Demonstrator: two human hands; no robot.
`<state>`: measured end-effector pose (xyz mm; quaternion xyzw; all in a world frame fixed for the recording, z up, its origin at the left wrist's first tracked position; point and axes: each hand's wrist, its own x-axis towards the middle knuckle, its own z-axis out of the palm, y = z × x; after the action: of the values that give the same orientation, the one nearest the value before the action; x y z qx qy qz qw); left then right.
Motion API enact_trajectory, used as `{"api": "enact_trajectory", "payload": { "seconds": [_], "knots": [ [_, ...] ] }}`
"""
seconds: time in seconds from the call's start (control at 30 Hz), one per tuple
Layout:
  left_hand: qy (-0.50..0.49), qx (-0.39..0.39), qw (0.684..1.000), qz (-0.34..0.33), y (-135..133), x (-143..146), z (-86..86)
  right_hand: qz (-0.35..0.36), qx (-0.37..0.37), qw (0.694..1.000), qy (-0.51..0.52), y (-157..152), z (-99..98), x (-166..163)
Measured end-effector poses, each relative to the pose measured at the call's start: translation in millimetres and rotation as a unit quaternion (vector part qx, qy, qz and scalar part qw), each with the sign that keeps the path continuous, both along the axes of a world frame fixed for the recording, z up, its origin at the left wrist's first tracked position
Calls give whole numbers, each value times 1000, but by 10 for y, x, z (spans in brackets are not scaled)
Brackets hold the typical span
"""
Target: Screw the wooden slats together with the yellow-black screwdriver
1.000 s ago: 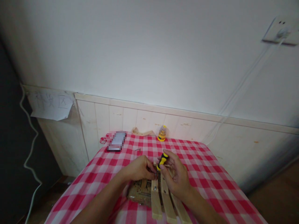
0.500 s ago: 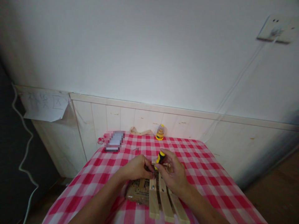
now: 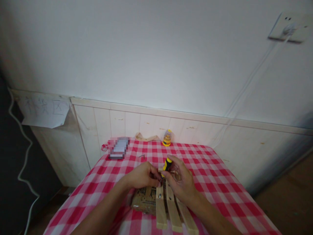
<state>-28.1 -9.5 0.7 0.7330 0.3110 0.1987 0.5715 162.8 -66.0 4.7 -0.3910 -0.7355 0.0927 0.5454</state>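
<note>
My right hand [image 3: 182, 184] is closed round a small yellow and black screwdriver [image 3: 167, 164], tip down at the far end of several pale wooden slats [image 3: 173, 210] lying side by side. My left hand [image 3: 143, 176] pinches something tiny at the same spot, too small to name. Under the slats lies a brown printed packet [image 3: 144, 199]. All of it rests on a table with a red and white checked cloth [image 3: 215, 186].
At the table's far edge stand a yellow bit holder [image 3: 167, 138], a tan strap [image 3: 146, 137], a blurred dark flat object [image 3: 119, 148] and a small metal piece [image 3: 142, 156]. Panelled wall behind; a wall socket [image 3: 288, 27] with a white cable upper right.
Both hands have stayed at the slats' far end; the screwdriver has tilted a little more upright. The camera has shifted slightly.
</note>
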Motion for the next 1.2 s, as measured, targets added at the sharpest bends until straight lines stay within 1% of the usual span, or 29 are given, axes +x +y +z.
{"api": "enact_trajectory", "payload": {
  "seconds": [0.27,0.4,0.57,0.93,1.1,1.2],
  "knots": [
    [8,1,1000,14,22,12,-63,11,-16,1000,22,40,-41,-3],
    [19,15,1000,18,23,11,-74,12,-24,1000,15,15,-12,-1],
    [19,17,1000,17,13,10,-56,33,-33,999,1,-30,54,15],
    [43,21,999,19,19,14,-37,29,-19,999,19,-33,73,-5],
    [37,10,999,20,10,18,-25,26,-21,999,22,-31,72,-7],
    [30,15,999,19,12,17,-27,19,-14,1000,7,-34,92,-8]
  ]
}}
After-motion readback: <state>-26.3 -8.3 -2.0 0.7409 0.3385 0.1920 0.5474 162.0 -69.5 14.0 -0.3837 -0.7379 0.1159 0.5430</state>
